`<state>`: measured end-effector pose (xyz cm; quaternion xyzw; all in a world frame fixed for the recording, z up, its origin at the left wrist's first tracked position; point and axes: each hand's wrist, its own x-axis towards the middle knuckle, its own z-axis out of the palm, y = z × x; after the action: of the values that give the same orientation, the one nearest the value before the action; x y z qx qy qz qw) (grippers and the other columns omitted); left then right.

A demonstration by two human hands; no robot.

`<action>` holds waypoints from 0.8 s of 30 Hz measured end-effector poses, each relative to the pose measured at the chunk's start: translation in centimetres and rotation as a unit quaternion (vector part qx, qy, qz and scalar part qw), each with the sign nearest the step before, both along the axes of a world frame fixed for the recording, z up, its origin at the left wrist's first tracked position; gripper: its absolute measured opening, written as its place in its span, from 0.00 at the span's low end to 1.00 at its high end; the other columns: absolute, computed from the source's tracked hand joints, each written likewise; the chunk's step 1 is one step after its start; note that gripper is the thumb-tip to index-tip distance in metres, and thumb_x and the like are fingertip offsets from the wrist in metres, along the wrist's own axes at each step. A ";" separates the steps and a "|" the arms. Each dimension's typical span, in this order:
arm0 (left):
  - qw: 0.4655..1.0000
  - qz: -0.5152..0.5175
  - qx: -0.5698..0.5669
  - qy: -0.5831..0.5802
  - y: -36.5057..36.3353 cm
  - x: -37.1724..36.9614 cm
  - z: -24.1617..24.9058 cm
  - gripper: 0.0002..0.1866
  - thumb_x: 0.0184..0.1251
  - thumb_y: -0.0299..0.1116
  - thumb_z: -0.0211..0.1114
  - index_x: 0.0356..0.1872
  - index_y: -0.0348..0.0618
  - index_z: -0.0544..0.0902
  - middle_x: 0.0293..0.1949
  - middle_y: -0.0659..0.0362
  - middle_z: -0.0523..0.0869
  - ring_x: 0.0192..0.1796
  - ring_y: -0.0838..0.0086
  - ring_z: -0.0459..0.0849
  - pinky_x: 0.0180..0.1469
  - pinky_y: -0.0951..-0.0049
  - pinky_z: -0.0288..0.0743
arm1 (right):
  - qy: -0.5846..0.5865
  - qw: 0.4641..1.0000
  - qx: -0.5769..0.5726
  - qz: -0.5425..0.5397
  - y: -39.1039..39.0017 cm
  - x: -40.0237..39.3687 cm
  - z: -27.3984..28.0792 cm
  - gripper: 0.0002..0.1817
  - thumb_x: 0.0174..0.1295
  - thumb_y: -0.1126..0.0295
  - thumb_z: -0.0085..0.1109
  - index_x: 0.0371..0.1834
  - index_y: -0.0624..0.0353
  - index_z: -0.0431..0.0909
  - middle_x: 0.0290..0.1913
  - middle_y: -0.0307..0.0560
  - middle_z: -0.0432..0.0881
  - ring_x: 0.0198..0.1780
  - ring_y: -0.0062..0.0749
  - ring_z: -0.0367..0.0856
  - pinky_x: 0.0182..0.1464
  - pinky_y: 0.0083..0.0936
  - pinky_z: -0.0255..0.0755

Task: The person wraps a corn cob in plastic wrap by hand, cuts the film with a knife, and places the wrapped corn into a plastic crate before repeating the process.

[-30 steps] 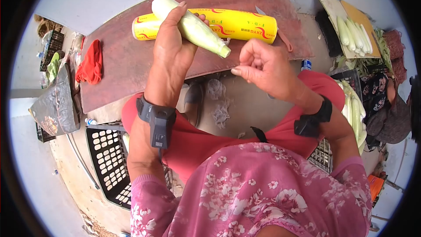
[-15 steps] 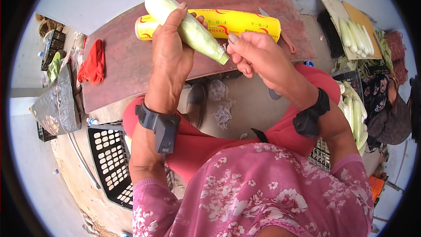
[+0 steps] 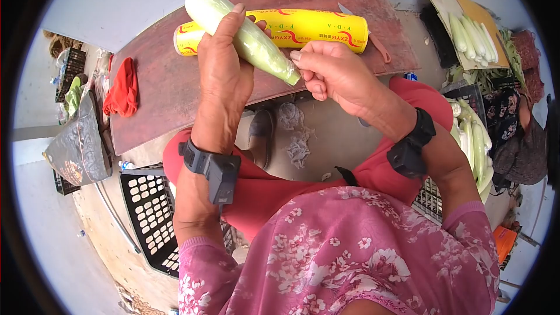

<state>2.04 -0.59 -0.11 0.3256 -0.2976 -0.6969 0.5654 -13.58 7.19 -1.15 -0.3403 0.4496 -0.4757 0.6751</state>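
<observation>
My left hand (image 3: 224, 52) is wrapped round a pale green vegetable (image 3: 256, 46) covered in clear film, tilted with its cut end down to the right. My right hand (image 3: 335, 73) is closed beside that end, thumb against the curled fingers, touching or nearly touching the film there. What its fingertips pinch is too small to make out. Behind both hands a yellow printed roll (image 3: 326, 28) of film lies across the reddish table (image 3: 157, 93). A knife with a reddish handle (image 3: 379, 46) lies at the roll's right end, partly hidden behind it.
A red cloth (image 3: 122, 90) hangs at the table's left edge. Black crates (image 3: 149, 216) stand low on the left. On the right, pale vegetables (image 3: 469, 38) lie on a board, with more (image 3: 475, 140) below. Film scraps (image 3: 297, 149) lie on the floor.
The right hand has shifted slightly left, its thumb and fingers now closer to the vegetable's cut end. The left hand still holds the vegetable. The whole view has shifted slightly.
</observation>
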 end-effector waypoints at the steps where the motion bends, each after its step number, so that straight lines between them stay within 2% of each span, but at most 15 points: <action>1: 1.000 0.003 0.004 0.008 -0.1 0.0 0.0 0.16 0.63 0.30 0.65 0.47 0.33 0.71 0.38 0.54 0.77 0.37 0.67 0.81 0.43 0.62 0.80 | 0.000 1.000 0.004 0.000 0.0 -0.1 0.0 0.13 0.64 0.64 0.60 0.32 0.64 0.72 0.26 0.39 0.71 0.20 0.15 0.66 0.18 0.16 0.59; 12: 1.000 0.011 -0.012 -0.002 -0.5 0.0 0.0 0.16 0.63 0.29 0.64 0.46 0.33 0.71 0.37 0.54 0.77 0.37 0.67 0.80 0.44 0.62 0.80 | 0.004 1.000 0.013 -0.004 0.3 -0.1 -0.5 0.12 0.66 0.64 0.55 0.31 0.63 0.72 0.27 0.41 0.74 0.22 0.19 0.70 0.20 0.17 0.63; 15: 1.000 0.012 -0.018 -0.012 -0.5 0.0 0.1 0.15 0.63 0.29 0.64 0.46 0.33 0.71 0.37 0.54 0.77 0.37 0.68 0.80 0.44 0.62 0.80 | -0.024 0.999 0.026 -0.002 0.4 -0.2 -0.5 0.11 0.65 0.65 0.54 0.31 0.63 0.72 0.28 0.42 0.74 0.23 0.20 0.71 0.23 0.19 0.65; 18: 0.999 0.020 -0.023 -0.019 -0.7 0.1 0.1 0.16 0.63 0.29 0.64 0.47 0.32 0.71 0.37 0.54 0.77 0.37 0.67 0.80 0.45 0.62 0.80 | -0.077 0.995 0.055 0.020 0.5 -0.5 -0.5 0.09 0.67 0.65 0.53 0.33 0.58 0.70 0.31 0.41 0.75 0.25 0.20 0.71 0.27 0.19 0.64; 24: 1.000 0.027 -0.007 -0.003 -0.7 0.5 0.5 0.19 0.63 0.30 0.64 0.50 0.31 0.70 0.37 0.53 0.77 0.38 0.65 0.81 0.46 0.60 0.80 | -0.049 0.998 0.047 0.008 0.6 -0.6 -1.1 0.09 0.68 0.65 0.53 0.36 0.58 0.70 0.32 0.40 0.76 0.29 0.20 0.72 0.30 0.20 0.67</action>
<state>2.52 -1.34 0.37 0.3319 -0.2956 -0.6781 0.5854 -14.20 7.84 -2.29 -0.2883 0.4354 -0.4643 0.7153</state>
